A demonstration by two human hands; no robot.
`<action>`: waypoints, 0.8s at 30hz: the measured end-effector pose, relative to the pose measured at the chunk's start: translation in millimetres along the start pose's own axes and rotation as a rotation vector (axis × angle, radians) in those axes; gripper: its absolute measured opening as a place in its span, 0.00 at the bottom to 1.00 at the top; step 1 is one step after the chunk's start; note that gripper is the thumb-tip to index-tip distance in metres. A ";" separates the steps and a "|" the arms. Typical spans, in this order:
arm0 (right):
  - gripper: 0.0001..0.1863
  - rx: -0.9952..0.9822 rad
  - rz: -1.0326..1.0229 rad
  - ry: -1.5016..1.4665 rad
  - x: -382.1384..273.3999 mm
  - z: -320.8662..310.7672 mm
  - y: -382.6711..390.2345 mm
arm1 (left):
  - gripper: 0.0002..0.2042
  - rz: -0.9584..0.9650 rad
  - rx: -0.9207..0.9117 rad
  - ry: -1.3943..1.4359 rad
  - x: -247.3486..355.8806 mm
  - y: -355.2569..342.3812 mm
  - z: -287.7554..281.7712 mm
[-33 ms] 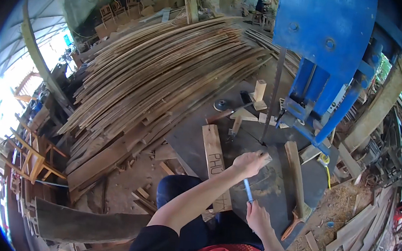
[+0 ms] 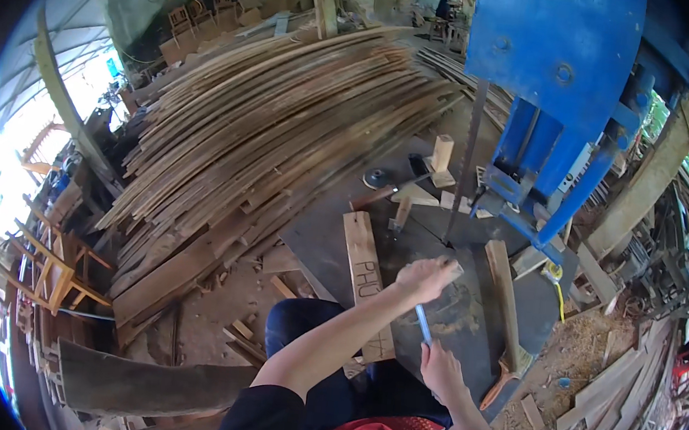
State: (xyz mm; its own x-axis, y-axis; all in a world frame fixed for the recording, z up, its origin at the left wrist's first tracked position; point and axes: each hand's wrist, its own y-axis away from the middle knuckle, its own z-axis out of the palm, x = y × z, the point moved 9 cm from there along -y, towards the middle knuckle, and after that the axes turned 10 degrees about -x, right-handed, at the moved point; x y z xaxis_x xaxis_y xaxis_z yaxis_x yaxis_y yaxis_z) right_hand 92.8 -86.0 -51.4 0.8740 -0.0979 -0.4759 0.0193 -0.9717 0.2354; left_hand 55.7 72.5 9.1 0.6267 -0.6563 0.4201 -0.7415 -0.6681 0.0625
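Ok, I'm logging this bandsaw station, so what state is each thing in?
left hand: closed on a small wood piece on the saw table
right hand: gripping a blue pen
lettered board: flat on table
blade: clear of any wood
curved slats: stacked

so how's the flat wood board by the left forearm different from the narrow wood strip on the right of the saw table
The flat pale wood board is wider and bears handwriting on its face; the narrow wood strip is slimmer, darker and shows no markings. The board lies left of the left hand, partly under the forearm; the strip lies right of both hands, untouched. Both lie flat on the dark saw table, running lengthwise away from the person.
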 end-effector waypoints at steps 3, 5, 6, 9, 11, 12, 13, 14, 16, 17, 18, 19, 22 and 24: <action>0.16 0.048 -0.063 -0.023 -12.7 -7.8 -33.8 | 0.21 -0.002 -0.040 0.003 -0.9 -4.5 2.9; 0.16 0.095 -0.063 -0.021 -21.0 -0.8 -36.7 | 0.20 -0.028 -0.080 -0.003 -4.7 1.0 -0.1; 0.16 0.123 -0.045 -0.005 -20.8 0.3 -32.2 | 0.20 -0.024 -0.067 -0.007 -11.5 -0.8 -2.4; 0.16 0.003 0.033 0.002 -3.7 8.9 -4.4 | 0.20 -0.017 -0.036 -0.016 -2.3 0.2 -3.2; 0.17 -0.003 0.032 0.002 -6.3 -0.2 -8.3 | 0.19 -0.016 -0.015 -0.037 -0.5 -2.3 0.5; 0.17 0.017 0.013 -0.015 -11.4 -3.3 -23.9 | 0.19 -0.017 -0.034 -0.039 0.9 -2.7 1.0; 0.17 0.033 -0.002 -0.031 -12.6 0.4 -43.0 | 0.19 -0.018 -0.056 -0.036 1.3 -3.2 -1.2; 0.17 0.048 -0.021 -0.037 -14.3 3.9 -49.9 | 0.19 -0.022 -0.069 -0.027 -0.2 -3.5 -2.5; 0.16 0.027 0.021 -0.019 -16.5 5.5 -42.0 | 0.19 -0.040 -0.060 -0.025 -8.1 -3.1 -4.5; 0.16 -0.001 0.031 -0.024 -14.4 4.6 -29.1 | 0.19 -0.039 -0.034 -0.036 -6.9 0.7 -1.1; 0.16 -0.018 0.053 -0.031 -6.8 4.5 -17.4 | 0.19 -0.021 -0.010 -0.049 -1.8 -0.1 -0.4; 0.16 -0.065 0.076 -0.009 2.6 11.6 -8.0 | 0.18 -0.040 -0.035 -0.025 -1.6 1.7 2.3; 0.16 0.009 -0.019 -0.048 -5.8 2.0 -27.7 | 0.18 -0.029 -0.012 -0.008 1.7 2.0 -0.9; 0.16 0.038 0.003 0.016 -18.6 1.7 -47.6 | 0.18 -0.015 -0.025 -0.012 -4.8 -2.9 -3.8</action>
State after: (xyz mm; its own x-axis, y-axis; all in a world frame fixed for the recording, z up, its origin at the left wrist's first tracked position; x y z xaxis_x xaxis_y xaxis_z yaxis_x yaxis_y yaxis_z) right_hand 74.8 -38.2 -55.2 0.8815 -0.0974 -0.4621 -0.0011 -0.9789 0.2044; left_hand 53.9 78.9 10.4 0.6406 -0.6504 0.4082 -0.7375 -0.6691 0.0911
